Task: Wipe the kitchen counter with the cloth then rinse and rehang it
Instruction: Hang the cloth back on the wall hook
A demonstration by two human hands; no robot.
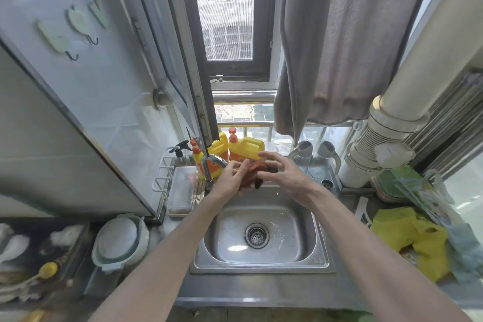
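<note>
We hold the cloth (254, 174) bunched above the back edge of the sink (261, 268), just beside the faucet (210, 162); our left hand (231, 178) grips it with curled fingers; our right hand (285, 176) lies spread wide against its other side; we judge this the rinse; better to knead and squeeze the wad low under the spout, so drips spare the tabletop (261, 287).

Your stainless steel counter (261, 291), steel sink basin (324, 261) sunk mid-counter, two yellow detergent jugs (247, 146) along its back edge, round pale-green lidded container (120, 240) at left edge, crumpled yellow plastic bag (407, 238) at right edge.
</note>
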